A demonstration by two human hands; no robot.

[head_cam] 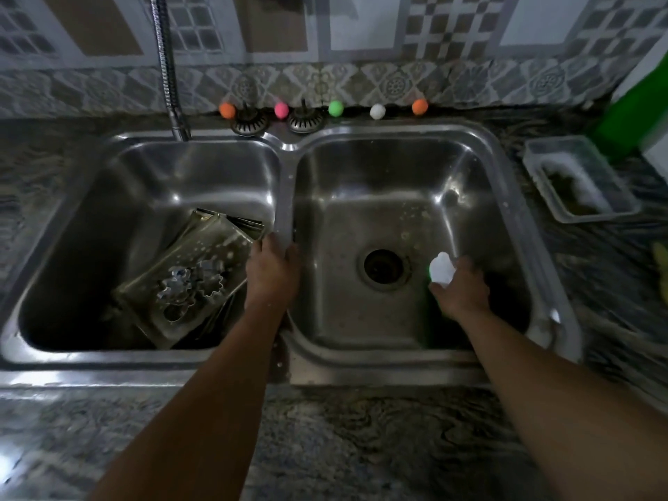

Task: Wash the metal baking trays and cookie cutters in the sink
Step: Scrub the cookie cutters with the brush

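Observation:
A stack of metal baking trays (202, 247) leans tilted in the left basin of the double steel sink (285, 146), speckled with foam. Several metal cookie cutters (191, 283) lie in the top tray. My left hand (273, 273) rests on the divider between the basins, fingers curled at the trays' right corner; whether it grips the tray is unclear. My right hand (461, 287) hovers in the right basin beside the drain (384, 268), shut on a foamy sponge (441, 271) with a green edge.
A flexible metal faucet (170, 77) hangs over the left basin's back edge. Two sink strainers (249, 121) and several coloured balls (335, 108) line the back ledge. A clear plastic tub (578, 179) with soapy residue sits on the counter at right, near a green object (629, 113).

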